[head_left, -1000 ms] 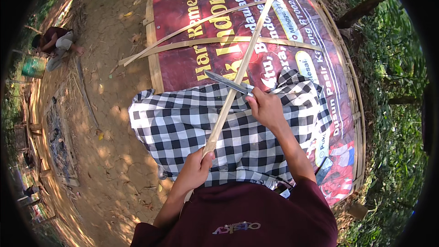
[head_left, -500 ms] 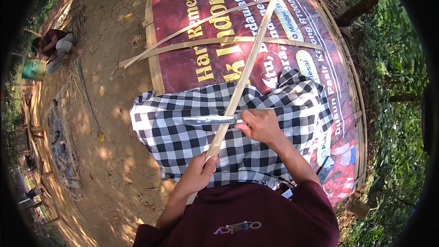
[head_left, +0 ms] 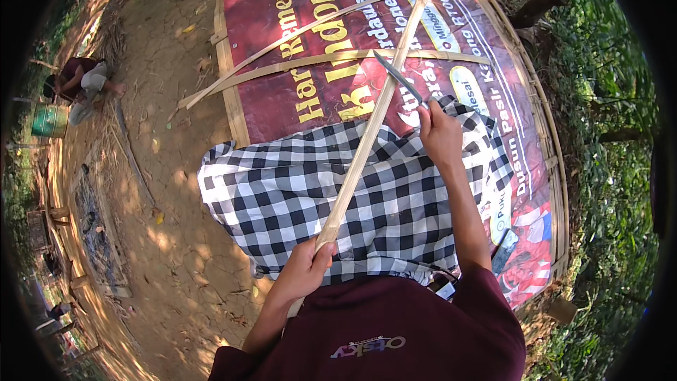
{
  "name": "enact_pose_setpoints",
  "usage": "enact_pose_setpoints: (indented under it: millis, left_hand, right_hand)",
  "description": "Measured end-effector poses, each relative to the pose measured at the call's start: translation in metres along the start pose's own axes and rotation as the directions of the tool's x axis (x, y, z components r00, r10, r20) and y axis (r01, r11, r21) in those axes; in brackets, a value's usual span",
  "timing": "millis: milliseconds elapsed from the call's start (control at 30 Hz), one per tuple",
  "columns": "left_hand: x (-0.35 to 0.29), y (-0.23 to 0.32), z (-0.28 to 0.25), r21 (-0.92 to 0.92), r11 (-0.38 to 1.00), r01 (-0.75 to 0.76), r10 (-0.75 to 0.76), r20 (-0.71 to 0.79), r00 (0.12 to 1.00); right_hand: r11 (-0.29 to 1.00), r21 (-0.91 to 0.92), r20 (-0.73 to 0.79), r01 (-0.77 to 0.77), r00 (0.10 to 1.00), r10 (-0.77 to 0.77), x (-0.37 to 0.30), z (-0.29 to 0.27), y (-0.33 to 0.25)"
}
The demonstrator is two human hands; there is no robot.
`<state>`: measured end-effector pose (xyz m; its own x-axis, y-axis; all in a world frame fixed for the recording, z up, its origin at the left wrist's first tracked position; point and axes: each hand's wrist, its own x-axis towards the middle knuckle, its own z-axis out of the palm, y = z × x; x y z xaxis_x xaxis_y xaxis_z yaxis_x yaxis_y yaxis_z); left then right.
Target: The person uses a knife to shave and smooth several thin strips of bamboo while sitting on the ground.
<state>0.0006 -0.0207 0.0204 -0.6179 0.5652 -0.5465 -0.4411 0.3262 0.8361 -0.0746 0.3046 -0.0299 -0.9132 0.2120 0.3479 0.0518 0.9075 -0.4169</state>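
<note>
My left hand point(head_left: 305, 268) is closed around the near end of a long, pale bamboo strip point(head_left: 361, 157). The strip slants up and away to the right, over the black-and-white checked cloth point(head_left: 282, 190) on my lap. My right hand point(head_left: 441, 130) grips a knife point(head_left: 400, 77), its handle mostly hidden in the fingers. The blade lies across the strip well beyond my lap, pointing up and to the left. Two thinner bamboo strips point(head_left: 310, 65) lie beyond the cloth and cross near their left ends.
A red printed banner point(head_left: 268, 21) covers the bamboo-edged platform under me. A grey block point(head_left: 504, 250) lies on it at my right. Bare earth point(head_left: 176, 240) is on the left, where another person point(head_left: 88, 85) sits beside a green bucket point(head_left: 49, 120). Plants border the right.
My right hand has moved the knife away from me along the strip, and the blade has turned from level to slanting. My left hand keeps its hold at the near end.
</note>
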Motion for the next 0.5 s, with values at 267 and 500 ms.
enact_pose_setpoints:
  millis: [267, 500]
  left_hand:
    - [0.003, -0.006, -0.003, 0.092, 0.995, -0.041, 0.043, -0.018, 0.999]
    - [0.0, -0.009, -0.007, 0.098, 0.995, -0.016, 0.025, -0.085, 0.996]
  right_hand:
    - [0.95, 0.077, 0.052, 0.302, 0.95, -0.307, -0.025, 0.01, -0.035]
    - [0.992, 0.111, 0.069, 0.054, 0.996, -0.062, -0.009, 0.011, -0.01]
